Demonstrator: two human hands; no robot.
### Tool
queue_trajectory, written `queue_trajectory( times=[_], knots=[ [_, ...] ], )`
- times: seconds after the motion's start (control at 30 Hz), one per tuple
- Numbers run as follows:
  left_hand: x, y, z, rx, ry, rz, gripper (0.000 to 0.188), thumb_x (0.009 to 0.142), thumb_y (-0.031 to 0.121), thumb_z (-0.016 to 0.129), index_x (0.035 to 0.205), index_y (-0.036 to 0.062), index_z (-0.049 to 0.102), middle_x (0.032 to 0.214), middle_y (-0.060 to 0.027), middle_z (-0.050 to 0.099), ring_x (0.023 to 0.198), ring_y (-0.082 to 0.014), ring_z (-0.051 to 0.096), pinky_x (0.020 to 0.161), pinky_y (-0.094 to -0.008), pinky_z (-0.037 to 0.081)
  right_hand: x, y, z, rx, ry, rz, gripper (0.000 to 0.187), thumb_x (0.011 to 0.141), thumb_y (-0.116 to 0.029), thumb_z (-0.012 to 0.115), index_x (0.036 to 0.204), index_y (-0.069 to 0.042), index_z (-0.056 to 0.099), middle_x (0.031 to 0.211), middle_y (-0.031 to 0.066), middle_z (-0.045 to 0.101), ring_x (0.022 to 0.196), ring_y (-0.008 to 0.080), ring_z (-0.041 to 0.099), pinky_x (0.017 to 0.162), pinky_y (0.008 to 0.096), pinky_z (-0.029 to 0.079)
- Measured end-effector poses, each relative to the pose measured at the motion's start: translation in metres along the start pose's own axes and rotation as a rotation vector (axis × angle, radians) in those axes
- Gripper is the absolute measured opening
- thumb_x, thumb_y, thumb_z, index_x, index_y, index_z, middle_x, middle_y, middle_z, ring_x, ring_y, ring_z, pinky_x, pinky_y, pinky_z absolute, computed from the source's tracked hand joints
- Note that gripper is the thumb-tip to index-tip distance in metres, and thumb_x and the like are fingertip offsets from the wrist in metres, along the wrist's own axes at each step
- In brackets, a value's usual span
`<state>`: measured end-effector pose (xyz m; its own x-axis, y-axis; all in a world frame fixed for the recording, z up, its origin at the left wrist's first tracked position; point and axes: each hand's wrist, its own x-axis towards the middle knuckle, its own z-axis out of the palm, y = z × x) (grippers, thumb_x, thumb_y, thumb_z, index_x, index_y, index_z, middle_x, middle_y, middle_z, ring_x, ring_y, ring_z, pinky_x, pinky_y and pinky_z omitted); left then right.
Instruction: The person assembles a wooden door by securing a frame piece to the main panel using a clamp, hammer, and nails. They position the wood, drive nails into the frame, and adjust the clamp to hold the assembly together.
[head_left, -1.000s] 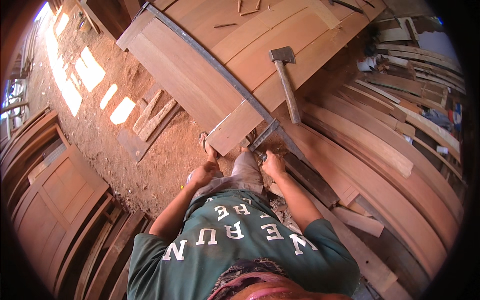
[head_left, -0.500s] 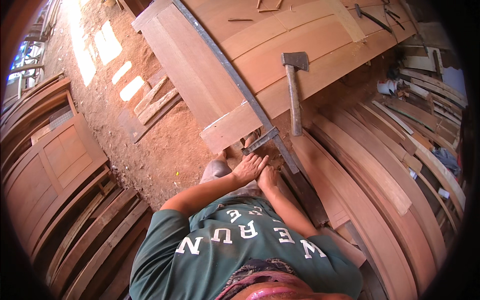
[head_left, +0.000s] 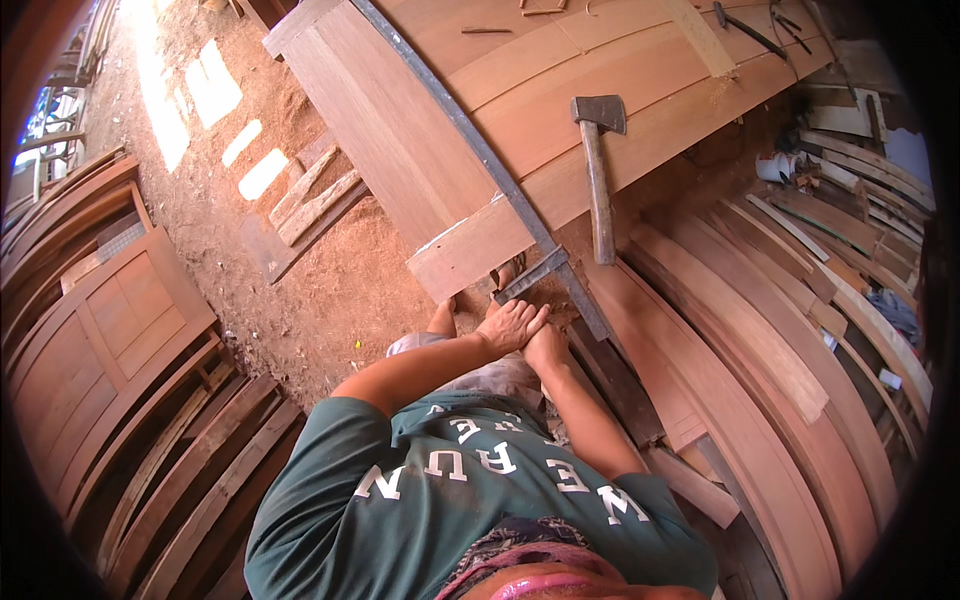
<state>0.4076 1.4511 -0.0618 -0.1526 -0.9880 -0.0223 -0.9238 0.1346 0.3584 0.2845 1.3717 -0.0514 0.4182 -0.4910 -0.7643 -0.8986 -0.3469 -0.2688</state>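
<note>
A long grey metal bar clamp (head_left: 487, 160) lies across a wooden panel door (head_left: 385, 125), running past its near edge. Its jaw (head_left: 532, 276) sits just off that edge. At the jaw's left end, my left hand (head_left: 510, 325) is closed, fingers curled over. Pressed against it on the right, my right hand (head_left: 546, 346) is closed too. Both grip the clamp's end; the exact part is hidden under my fingers. An axe (head_left: 600, 180) with a worn wooden handle rests head-up on the door, to the right of the bar, its handle reaching over the near edge.
Long planks (head_left: 720, 330) are stacked on the right, close to my right arm. Panelled doors (head_left: 130, 320) and boards lean at the left. Scrap wood (head_left: 310, 205) lies on the dirt floor (head_left: 300, 320). A hammer (head_left: 750, 32) lies on the door's far right.
My left forearm has lifted and turned a little, with the elbow higher. Both hands stay together at the clamp's end. The whole view has shifted slightly.
</note>
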Motion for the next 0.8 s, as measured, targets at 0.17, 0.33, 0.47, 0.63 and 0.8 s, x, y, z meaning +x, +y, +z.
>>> queue_trajectory(
  times=[0.17,0.33,0.47,0.63,0.8],
  knots=[
    [0.02,0.019,0.013,0.043,-0.304,-0.153,0.043,0.094,0.016,0.052,0.133,-0.0023,0.051,0.101,-0.0077,0.064,0.096,-0.0243,0.062,0.088,-0.0341,0.044,0.036,0.034,0.001,0.256,-0.283,-0.403,0.036,0.084,-0.032,0.073,0.106,-0.005,0.068,0.101,0.0231,0.072,0.097,0.0431,0.069,0.081,0.0478,0.055],
    [0.004,0.017,-0.011,-0.009,-0.144,-0.093,0.059,0.091,0.018,0.054,0.145,-0.004,0.043,0.117,-0.0127,0.061,0.112,-0.0253,0.057,0.097,-0.0409,0.043,0.025,0.038,0.018,0.051,-0.067,-0.2,0.032,0.088,-0.032,0.067,0.105,-0.005,0.071,0.101,0.0245,0.072,0.1,0.0415,0.07,0.085,0.0483,0.056],
    [-0.006,0.017,-0.006,0.012,0.129,-0.031,0.059,0.092,0.017,0.05,0.147,-0.0031,0.042,0.107,-0.0102,0.058,0.102,-0.0252,0.056,0.099,-0.0397,0.043,-0.004,0.014,0.015,0.015,0.198,-0.114,0.034,0.086,-0.031,0.069,0.11,-0.008,0.066,0.101,0.023,0.072,0.099,0.0452,0.067,0.084,0.0535,0.054],
    [0.024,0.02,0.009,-0.009,-0.356,-0.15,0.029,0.095,0.016,0.052,0.119,0.0004,0.057,0.095,-0.0051,0.067,0.093,-0.0229,0.065,0.088,-0.0353,0.046,0.053,0.066,0.021,0.244,-0.456,-0.182,0.026,0.086,-0.03,0.072,0.088,-0.004,0.067,0.072,0.0141,0.068,0.064,0.0301,0.066,0.056,0.0453,0.051],
    [0.025,0.016,0.01,-0.026,-0.269,-0.183,0.043,0.09,0.02,0.059,0.129,0.0004,0.053,0.097,-0.0045,0.063,0.094,-0.0218,0.061,0.084,-0.0355,0.045,0.044,0.04,-0.011,0.11,-0.539,-0.168,0.034,0.083,-0.033,0.074,0.08,-0.001,0.065,0.07,0.0164,0.068,0.058,0.0231,0.065,0.051,0.0414,0.048]
  ],
)
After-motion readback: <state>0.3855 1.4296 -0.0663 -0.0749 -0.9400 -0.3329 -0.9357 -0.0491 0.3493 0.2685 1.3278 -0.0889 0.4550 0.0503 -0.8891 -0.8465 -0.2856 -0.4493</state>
